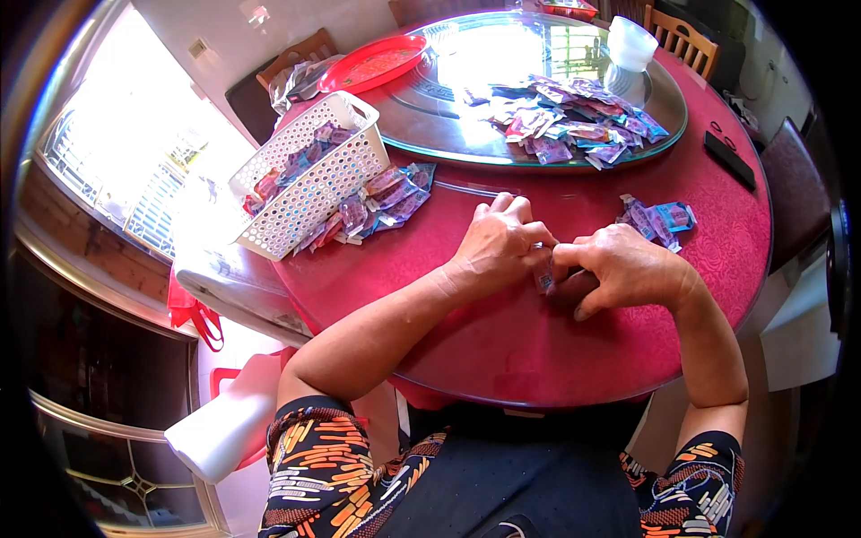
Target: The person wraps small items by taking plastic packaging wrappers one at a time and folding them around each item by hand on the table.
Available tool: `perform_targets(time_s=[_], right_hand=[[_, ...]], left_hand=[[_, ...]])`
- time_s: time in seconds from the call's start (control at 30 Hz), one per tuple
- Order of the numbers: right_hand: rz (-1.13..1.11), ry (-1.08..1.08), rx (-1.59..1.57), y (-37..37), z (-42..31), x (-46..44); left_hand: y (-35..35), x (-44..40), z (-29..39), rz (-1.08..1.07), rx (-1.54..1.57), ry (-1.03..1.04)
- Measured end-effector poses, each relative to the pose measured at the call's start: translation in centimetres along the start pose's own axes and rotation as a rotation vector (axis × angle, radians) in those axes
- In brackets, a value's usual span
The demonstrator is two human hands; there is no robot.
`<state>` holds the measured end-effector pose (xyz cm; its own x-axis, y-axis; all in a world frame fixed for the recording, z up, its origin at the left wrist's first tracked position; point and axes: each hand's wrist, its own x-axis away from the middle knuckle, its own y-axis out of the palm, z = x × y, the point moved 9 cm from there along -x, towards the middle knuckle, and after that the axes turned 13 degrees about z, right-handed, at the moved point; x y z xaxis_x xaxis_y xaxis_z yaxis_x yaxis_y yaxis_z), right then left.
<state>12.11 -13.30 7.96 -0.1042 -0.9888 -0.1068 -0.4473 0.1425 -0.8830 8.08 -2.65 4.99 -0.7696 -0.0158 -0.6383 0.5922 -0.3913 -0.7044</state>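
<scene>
My left hand and my right hand meet over the near part of the red table. Between their pinched fingertips is a small printed packet, mostly covered by the fingers. Just beyond my right hand lie a few purple and blue packets. To the left, a white perforated basket holds many similar packets. More of them form a heap against the basket's right side.
A large pile of packets sits on the glass turntable. Behind are a red tray and a white cup-like container. A black phone-like object lies at the right edge. A white cylinder is low on the left.
</scene>
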Motion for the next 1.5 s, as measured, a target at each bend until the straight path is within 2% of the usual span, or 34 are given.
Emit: perform_targets(time_s=[0.13, 0.27, 0.33, 0.4, 0.63, 0.67, 0.73, 0.9, 1.23, 1.5], right_hand=[[-0.036, -0.013, 0.007, 0.7, -0.7, 0.1], [-0.173, -0.062, -0.025, 2.0, -2.3, 0.4], [-0.209, -0.074, -0.11, 2.2, -2.8, 0.6], [-0.2, -0.11, -0.211, 1.9, -2.8, 0.8], [0.063, -0.08, -0.479, -2.4, -0.9, 0.6], [0.115, -0.091, -0.505, -2.9, -0.7, 0.5], [0.157, -0.061, -0.469, -3.5, -0.3, 0.4], [0.231, 0.009, -0.409, -3.9, 0.6, 0.2], [0.373, 0.049, -0.199, -4.3, 2.1, -0.1], [0.255, 0.108, -0.065, -2.6, 2.6, -0.4]], left_hand=[[0.8, 0.2, 0.5, -0.059, -0.039, 0.018], [1.1, 0.2, 0.7, -0.003, -0.084, 0.008], [0.7, -0.1, 0.5, 0.091, -0.109, -0.025], [0.9, 0.0, -0.2, 0.041, -0.08, -0.049], [1.7, 0.7, 2.6, -0.075, -0.072, 0.175], [1.4, 0.5, 2.9, -0.092, -0.043, 0.156], [1.0, 0.4, 3.2, -0.126, 0.014, 0.118], [0.3, 0.1, 1.7, 0.018, 0.0, 0.085], [0.0, 0.4, 2.2, -0.076, 0.039, 0.131], [0.4, 0.2, 0.5, -0.043, 0.109, 0.063]])
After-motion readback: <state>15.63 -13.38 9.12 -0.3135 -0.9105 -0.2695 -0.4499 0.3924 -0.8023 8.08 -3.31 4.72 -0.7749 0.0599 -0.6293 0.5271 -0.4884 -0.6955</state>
